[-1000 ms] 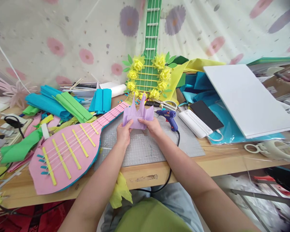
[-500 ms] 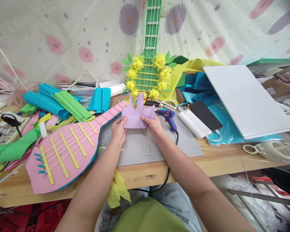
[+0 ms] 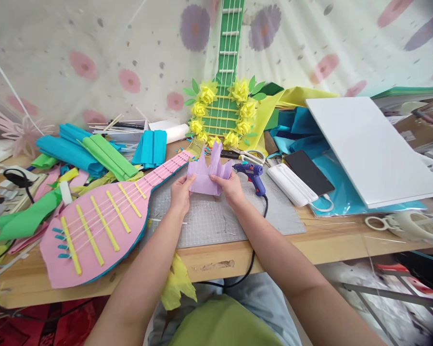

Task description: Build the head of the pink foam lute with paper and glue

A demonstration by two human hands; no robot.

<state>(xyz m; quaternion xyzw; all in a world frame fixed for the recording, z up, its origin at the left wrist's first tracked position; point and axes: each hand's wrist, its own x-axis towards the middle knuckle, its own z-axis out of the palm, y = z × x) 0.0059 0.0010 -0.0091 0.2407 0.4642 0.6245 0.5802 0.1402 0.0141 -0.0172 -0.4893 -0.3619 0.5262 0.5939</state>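
A piece of purple crepe paper [image 3: 206,179] with a jagged, pointed upper edge is stretched between my two hands over the grey cutting mat [image 3: 216,226]. My left hand [image 3: 182,193] pinches its left side, thumb on the front. On the other side, my right hand [image 3: 232,187] grips the right part, its thumb pressed across the front. The fingers behind the paper are hidden. Just right of my right hand lies a blue glue gun [image 3: 253,176]. To the left rests a pink paper-covered pipa [image 3: 97,226] with yellow strips and white strings.
A green paper instrument [image 3: 222,108] with yellow flowers stands at the back. Scissors [image 3: 252,156], a power bank [image 3: 291,185], a phone [image 3: 309,173] and a white board [image 3: 371,149] lie to the right. Folded blue crepe paper [image 3: 72,151] is at the left. The glue gun's cord [image 3: 252,262] hangs over the table edge.
The purple paper has tilted and its points have shifted and bent between my hands. Both hands keep hold of it, moved slightly to the right in the view.
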